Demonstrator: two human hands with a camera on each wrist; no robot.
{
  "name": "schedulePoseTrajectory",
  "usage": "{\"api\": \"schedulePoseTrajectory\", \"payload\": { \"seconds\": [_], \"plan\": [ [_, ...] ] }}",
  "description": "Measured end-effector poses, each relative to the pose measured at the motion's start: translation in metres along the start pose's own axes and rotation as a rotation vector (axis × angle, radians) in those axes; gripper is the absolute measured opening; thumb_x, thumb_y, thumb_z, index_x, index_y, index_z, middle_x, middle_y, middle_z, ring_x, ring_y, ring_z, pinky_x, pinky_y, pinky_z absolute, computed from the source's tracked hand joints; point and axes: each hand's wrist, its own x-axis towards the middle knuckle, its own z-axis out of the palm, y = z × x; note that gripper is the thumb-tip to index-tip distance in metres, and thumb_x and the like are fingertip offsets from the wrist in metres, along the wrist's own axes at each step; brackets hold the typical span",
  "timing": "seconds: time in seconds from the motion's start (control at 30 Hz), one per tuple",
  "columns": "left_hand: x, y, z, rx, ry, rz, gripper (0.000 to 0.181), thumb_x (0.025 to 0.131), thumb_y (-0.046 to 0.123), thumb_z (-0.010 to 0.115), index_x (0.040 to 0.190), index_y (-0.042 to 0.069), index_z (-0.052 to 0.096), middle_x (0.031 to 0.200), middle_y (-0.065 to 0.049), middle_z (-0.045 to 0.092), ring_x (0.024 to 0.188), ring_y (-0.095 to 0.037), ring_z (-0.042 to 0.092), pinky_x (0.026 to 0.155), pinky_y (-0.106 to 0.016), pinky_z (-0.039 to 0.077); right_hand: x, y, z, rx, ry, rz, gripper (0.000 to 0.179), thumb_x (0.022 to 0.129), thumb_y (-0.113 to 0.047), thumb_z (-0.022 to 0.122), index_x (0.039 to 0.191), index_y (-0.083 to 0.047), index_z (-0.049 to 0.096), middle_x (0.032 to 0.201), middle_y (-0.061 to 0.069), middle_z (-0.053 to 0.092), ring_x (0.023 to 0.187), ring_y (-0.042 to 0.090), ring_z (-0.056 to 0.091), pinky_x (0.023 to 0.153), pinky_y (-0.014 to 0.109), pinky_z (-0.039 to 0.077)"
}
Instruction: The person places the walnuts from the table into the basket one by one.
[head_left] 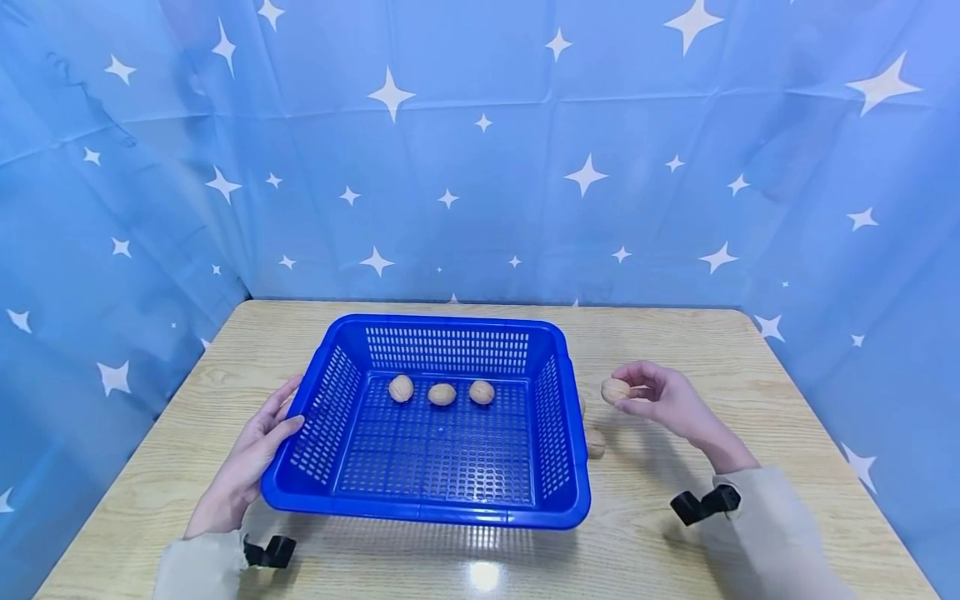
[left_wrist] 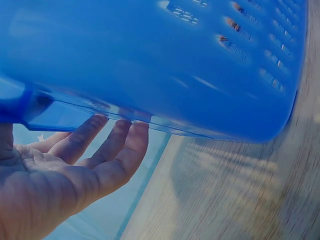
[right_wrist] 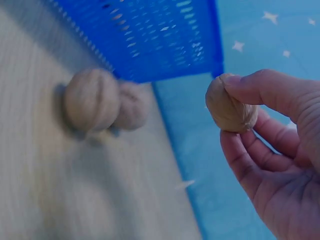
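Observation:
A blue plastic basket point(head_left: 427, 510) with slotted walls stands on the table, and three walnuts point(head_left: 442, 394) lie in a row on its floor. My left hand point(head_left: 251, 450) grips the basket's left rim, thumb over the top. In the left wrist view its fingers point(left_wrist: 112, 145) touch the outer wall from below. Right of the basket, my right hand point(head_left: 667, 402) pinches a walnut point(right_wrist: 227, 107) between thumb and fingertips, above the table. Two more walnuts point(right_wrist: 92, 100) sit on the table beside the basket's right wall, partly hidden by it in the head view.
The light wooden table point(head_left: 660, 333) reaches back to a blue curtain point(head_left: 480, 208) with white stars, which also hangs along both sides. Black wrist straps point(head_left: 705, 504) sit on both pale sleeves.

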Motion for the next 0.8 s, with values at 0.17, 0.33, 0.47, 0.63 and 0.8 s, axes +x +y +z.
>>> {"api": "schedulePoseTrajectory", "payload": {
  "seconds": [0.17,0.33,0.47,0.63,0.8],
  "plan": [
    [0.000,0.000,0.000,0.002,0.001,0.005,0.062,0.100,0.012,0.041,0.151,0.008,0.006,0.123,0.017,0.053,0.103,-0.008,0.059,0.080,-0.030,0.051,0.005,-0.017,-0.002,-0.003,-0.007,-0.003,0.035,0.083,-0.005,0.070,0.113,0.007,0.056,0.109,0.018,0.058,0.089,0.006,0.060,0.077,0.021,0.050],
    [0.000,0.001,0.000,-0.005,-0.004,0.009,0.062,0.100,0.012,0.041,0.151,0.008,0.006,0.123,0.017,0.052,0.104,-0.008,0.059,0.080,-0.030,0.051,0.011,-0.035,0.000,-0.020,-0.026,-0.026,0.034,0.083,-0.007,0.070,0.113,0.004,0.057,0.110,0.017,0.058,0.092,0.008,0.061,0.079,0.021,0.050],
    [0.000,0.001,0.000,-0.005,-0.004,0.007,0.063,0.100,0.012,0.042,0.151,0.007,0.005,0.124,0.018,0.052,0.104,-0.007,0.059,0.080,-0.029,0.051,0.018,-0.050,0.003,-0.011,-0.043,-0.049,0.034,0.082,-0.006,0.071,0.112,0.004,0.057,0.110,0.016,0.058,0.093,0.011,0.061,0.081,0.021,0.049],
    [0.000,0.001,0.000,-0.003,0.002,0.001,0.062,0.100,0.013,0.042,0.151,0.008,0.005,0.123,0.018,0.052,0.104,-0.007,0.059,0.080,-0.029,0.051,0.029,-0.066,0.010,-0.012,-0.070,-0.074,0.035,0.083,-0.007,0.071,0.114,0.002,0.057,0.113,0.015,0.058,0.099,0.020,0.060,0.087,0.033,0.049],
    [0.000,0.001,0.001,-0.001,0.008,-0.008,0.063,0.100,0.014,0.042,0.151,0.008,0.005,0.123,0.018,0.052,0.104,-0.007,0.059,0.080,-0.029,0.051,0.039,-0.080,0.020,-0.008,-0.117,-0.105,0.036,0.083,-0.010,0.071,0.116,-0.002,0.058,0.116,0.011,0.059,0.104,0.025,0.058,0.090,0.044,0.046]
  ]
}}
